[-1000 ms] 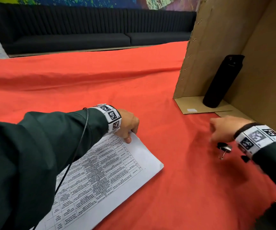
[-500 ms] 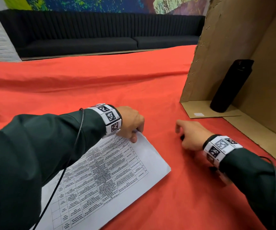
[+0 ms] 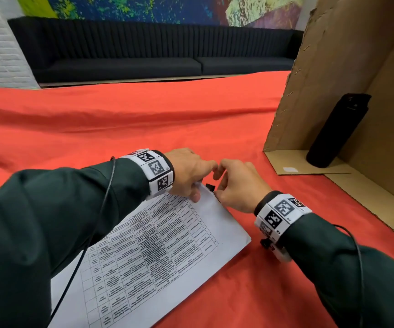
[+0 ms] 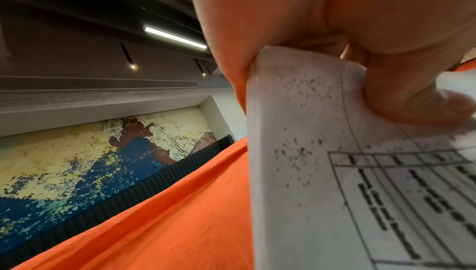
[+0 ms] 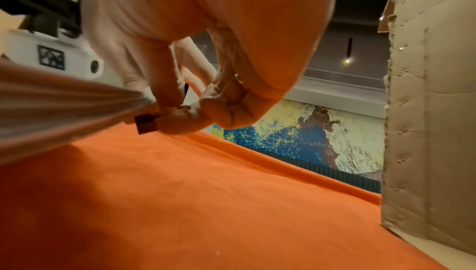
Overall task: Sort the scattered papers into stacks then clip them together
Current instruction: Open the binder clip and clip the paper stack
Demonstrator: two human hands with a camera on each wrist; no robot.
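A stack of printed papers [image 3: 163, 252] with tables lies on the red cloth. My left hand [image 3: 191, 176] pinches its far corner, thumb on top and fingers under the lifted edge of the papers [image 4: 309, 152]. My right hand [image 3: 234, 185] holds a black binder clip [image 3: 210, 187] at that same corner, right against the left hand. In the right wrist view the binder clip [image 5: 146, 124] sits at the edge of the paper stack [image 5: 64, 107], pinched by my right fingers [image 5: 180, 119].
The red cloth [image 3: 144, 119] covers the whole table. An open cardboard box [image 3: 347, 74] stands at the right with a black bottle [image 3: 333, 133] inside it. A dark sofa [image 3: 144, 55] runs along the far wall.
My right hand came left from beside the box, carrying the binder clip to the paper corner. The left hand stayed on that corner and lifted its edge a little.
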